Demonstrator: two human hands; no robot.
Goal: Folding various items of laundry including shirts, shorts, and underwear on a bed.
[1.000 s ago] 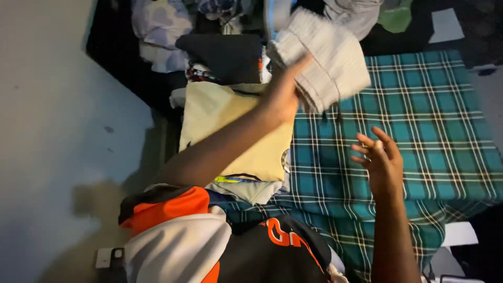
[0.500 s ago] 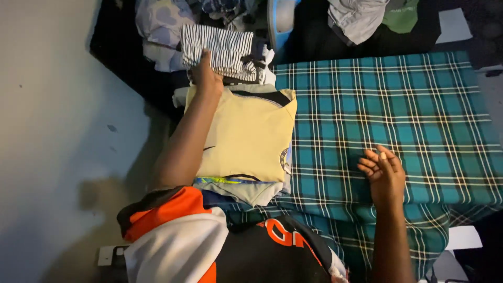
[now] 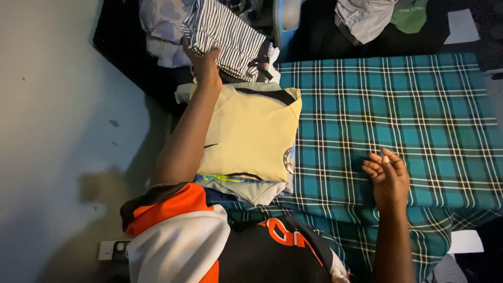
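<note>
Our left hand (image 3: 205,65) no longer swings the folded striped garment (image 3: 225,34) over the plaid cloth; we now hold it at the far left, tilted up on the pile beyond the yellow shirt (image 3: 250,133). Our right hand (image 3: 389,175) has sunk nearer, onto the plaid
</note>
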